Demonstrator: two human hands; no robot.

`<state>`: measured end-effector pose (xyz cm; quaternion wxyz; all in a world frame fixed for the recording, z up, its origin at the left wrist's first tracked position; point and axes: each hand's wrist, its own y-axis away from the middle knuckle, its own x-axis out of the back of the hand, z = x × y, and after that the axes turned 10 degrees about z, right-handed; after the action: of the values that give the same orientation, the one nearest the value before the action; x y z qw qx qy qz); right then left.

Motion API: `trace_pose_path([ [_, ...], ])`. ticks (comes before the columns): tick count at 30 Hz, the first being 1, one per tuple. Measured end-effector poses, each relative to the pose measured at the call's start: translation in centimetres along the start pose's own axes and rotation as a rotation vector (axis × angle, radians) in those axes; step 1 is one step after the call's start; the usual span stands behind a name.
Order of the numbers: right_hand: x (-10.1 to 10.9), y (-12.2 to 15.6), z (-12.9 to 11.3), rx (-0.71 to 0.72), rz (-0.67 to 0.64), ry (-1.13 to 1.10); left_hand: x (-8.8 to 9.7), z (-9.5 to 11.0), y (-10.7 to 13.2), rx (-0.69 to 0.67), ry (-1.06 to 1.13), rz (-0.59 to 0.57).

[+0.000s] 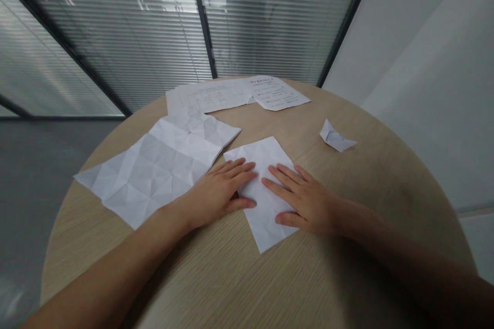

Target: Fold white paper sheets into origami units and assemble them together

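Note:
A folded sheet of white paper (262, 198) lies flat on the round wooden table (216, 262). My left hand (216, 190) presses on its left edge, fingers spread and pointing right. My right hand (301, 200) rests on its right side, fingers pointing left. The fingertips of both hands are close together but apart. To the left of my left hand lies a large creased paper sheet (158, 164), unfolded, with a grid of fold lines. A small folded paper boat (335, 136) sits at the right, out of reach of neither hand's touch.
Printed paper sheets (235, 93) lie at the far edge of the table. Behind the table stand glass panels with slatted blinds (116, 36) and dark frames. A pale wall (417, 61) is on the right, and a grey floor (38, 190) shows at the left.

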<state>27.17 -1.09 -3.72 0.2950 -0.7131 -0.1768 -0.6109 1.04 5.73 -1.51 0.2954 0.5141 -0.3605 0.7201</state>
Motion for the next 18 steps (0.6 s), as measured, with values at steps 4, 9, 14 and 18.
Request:
trace_pose_path([
  [4,0.0,0.8,0.2,-0.034,-0.041,0.007,0.2,0.2,0.2,0.021,-0.044,-0.040],
  [9,0.5,1.3,0.6,-0.011,-0.030,-0.043,0.0,1.3,0.1,0.062,-0.136,-0.061],
  [14,2.0,1.3,-0.5,0.060,0.042,-0.005,0.1,1.8,0.1,0.052,-0.117,-0.056],
  [18,2.8,1.0,-1.9,0.112,0.086,0.071,0.6,1.6,0.1,0.014,-0.037,-0.058],
])
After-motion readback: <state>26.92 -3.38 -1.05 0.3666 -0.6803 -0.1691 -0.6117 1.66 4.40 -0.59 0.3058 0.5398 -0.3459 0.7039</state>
